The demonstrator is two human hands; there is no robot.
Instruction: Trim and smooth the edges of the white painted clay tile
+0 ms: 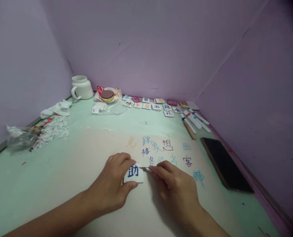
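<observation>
My left hand pinches a small white tile between its fingers and thumb, at top and bottom. A blue handwritten character covers the tile's face. From the right, my right hand grips a slim metal craft knife like a pen. The pointed blade meets the tile's face beside the character's right edge; most of the handle is hidden in my fingers. Beneath both hands lies a pale sheet bearing handwritten characters in several colours.
Several character tiles lie along the back wall. Capped markers and a brown stick rest at right, near a dark phone. At left are a white mug, a round lidded tin, white scraps and a clear bag.
</observation>
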